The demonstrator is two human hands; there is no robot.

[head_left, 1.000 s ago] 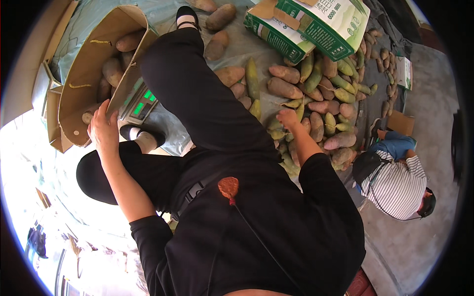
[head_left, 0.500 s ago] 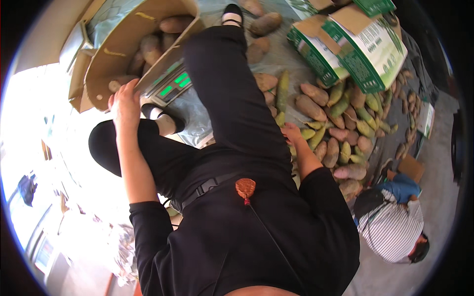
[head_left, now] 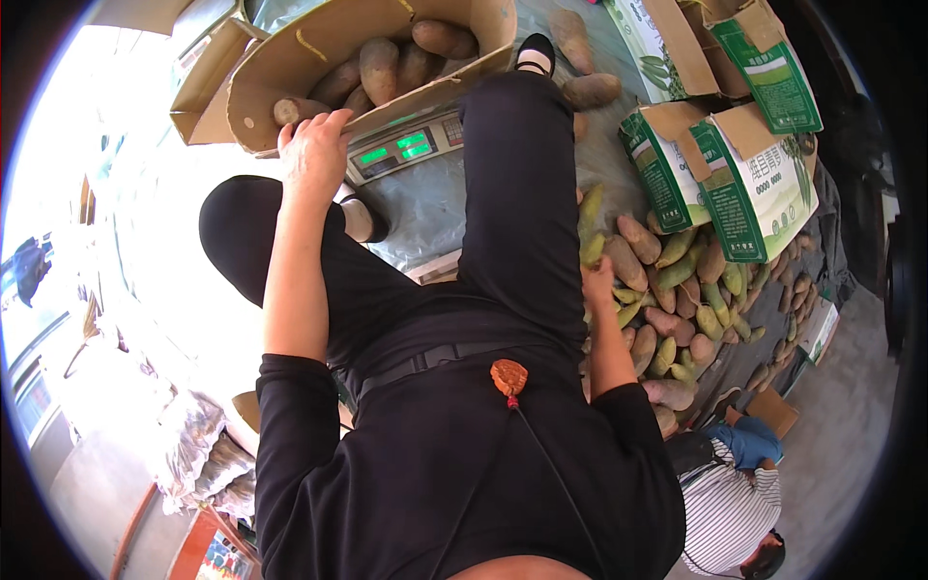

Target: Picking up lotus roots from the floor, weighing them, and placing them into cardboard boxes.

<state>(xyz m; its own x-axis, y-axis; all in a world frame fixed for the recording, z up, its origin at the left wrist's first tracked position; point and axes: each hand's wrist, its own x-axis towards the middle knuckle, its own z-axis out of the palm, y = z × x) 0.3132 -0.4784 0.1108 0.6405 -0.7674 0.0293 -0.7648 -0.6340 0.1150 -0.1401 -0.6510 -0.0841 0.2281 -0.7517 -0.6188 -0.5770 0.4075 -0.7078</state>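
Note:
My left hand [head_left: 317,150] grips the near rim of an open cardboard box [head_left: 253,114], its fingers hooked over the edge. Several large brownish-pink roots [head_left: 378,70], shaped like sweet potatoes, lie inside. The box sits on a scale [head_left: 406,147] with lit green displays. Beyond my right thigh, my right hand [head_left: 599,282] reaches down to the left edge of a vegetable pile; its fingers close round the end of a green radish [head_left: 593,249]. My thigh and the hand itself partly hide the fingers. Another green radish [head_left: 590,208] lies just beyond it.
Brownish roots [head_left: 624,261] and green radishes spread over the floor on the right. Green-and-white cartons [head_left: 752,188] stand behind them. At the lower right, a person in a striped top [head_left: 733,517] bends down. Clear plastic sheeting [head_left: 425,217] covers the floor ahead.
The view has shifted, so box and pile appear farther right. My left hand stays at the box rim. My right hand has moved from the pile's edge to the end of a green radish.

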